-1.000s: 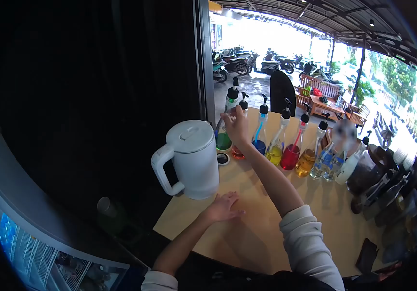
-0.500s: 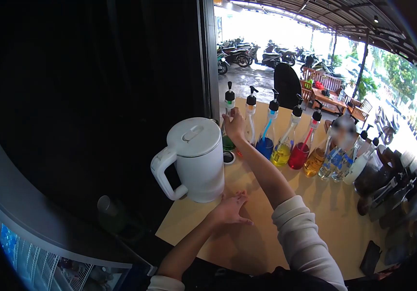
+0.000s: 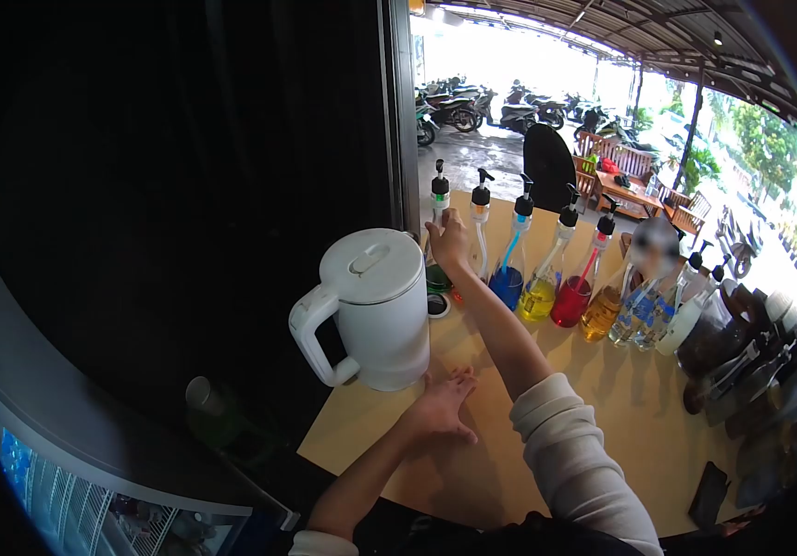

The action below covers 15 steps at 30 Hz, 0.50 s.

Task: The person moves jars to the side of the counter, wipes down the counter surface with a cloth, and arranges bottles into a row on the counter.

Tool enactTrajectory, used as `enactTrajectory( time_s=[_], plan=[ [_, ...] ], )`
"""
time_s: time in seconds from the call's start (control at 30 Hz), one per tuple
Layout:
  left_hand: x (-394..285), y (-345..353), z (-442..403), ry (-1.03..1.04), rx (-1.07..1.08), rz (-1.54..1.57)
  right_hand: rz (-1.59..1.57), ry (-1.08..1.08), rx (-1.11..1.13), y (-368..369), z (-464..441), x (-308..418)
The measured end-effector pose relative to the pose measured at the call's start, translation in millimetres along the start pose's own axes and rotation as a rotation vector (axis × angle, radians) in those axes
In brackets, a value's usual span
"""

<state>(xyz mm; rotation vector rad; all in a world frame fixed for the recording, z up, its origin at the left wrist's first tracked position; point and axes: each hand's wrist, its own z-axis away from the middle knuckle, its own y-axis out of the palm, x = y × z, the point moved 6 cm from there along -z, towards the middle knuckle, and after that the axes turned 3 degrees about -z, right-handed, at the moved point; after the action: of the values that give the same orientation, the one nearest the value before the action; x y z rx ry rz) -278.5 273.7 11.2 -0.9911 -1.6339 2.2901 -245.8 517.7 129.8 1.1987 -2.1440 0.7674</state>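
My right hand point(image 3: 451, 243) is closed around the neck of a pump bottle point(image 3: 440, 199) with green liquid, the leftmost in a row at the counter's far side. Its lower part is partly hidden by my hand and the pitcher. My left hand point(image 3: 443, 406) rests on the wooden counter point(image 3: 361, 434), fingers spread, holding nothing. Close beside it stands a large white lidded pitcher point(image 3: 380, 320), its handle pointing left. To the right of my right hand are pump bottles with blue point(image 3: 507, 283), yellow point(image 3: 537, 298) and red point(image 3: 571, 301) liquid.
More bottles, one amber point(image 3: 601, 315), and several dark-lidded containers point(image 3: 750, 371) line the right side. A flat dark object point(image 3: 709, 494) lies near the front right edge. A dark wall stands left, with a lit glass-front fridge point(image 3: 111, 500) below. Outside are parked motorbikes and a wooden table point(image 3: 628, 190).
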Motion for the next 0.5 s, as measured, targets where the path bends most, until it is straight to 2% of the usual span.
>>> enactTrajectory(
  time_s=[0.17, 0.23, 0.37, 0.43, 0.5],
  plan=[
    [4, 5, -5, -0.02, 0.008, -0.019, 0.005, -0.003, 0.003, 1, 2, -3],
    [6, 7, -8, -0.02, 0.01, -0.025, -0.029, 0.055, 0.109, 5, 6, -7],
    [7, 7, -9, -0.028, 0.007, -0.045, 0.035, -0.015, 0.106, -2, 15, 0],
    [6, 6, -10, -0.022, 0.015, -0.049, -0.008, 0.088, 0.21, -5, 26, 0],
    [7, 6, -11, -0.013, 0.011, -0.067, 0.008, 0.07, 0.233, -12, 41, 5]
  ],
)
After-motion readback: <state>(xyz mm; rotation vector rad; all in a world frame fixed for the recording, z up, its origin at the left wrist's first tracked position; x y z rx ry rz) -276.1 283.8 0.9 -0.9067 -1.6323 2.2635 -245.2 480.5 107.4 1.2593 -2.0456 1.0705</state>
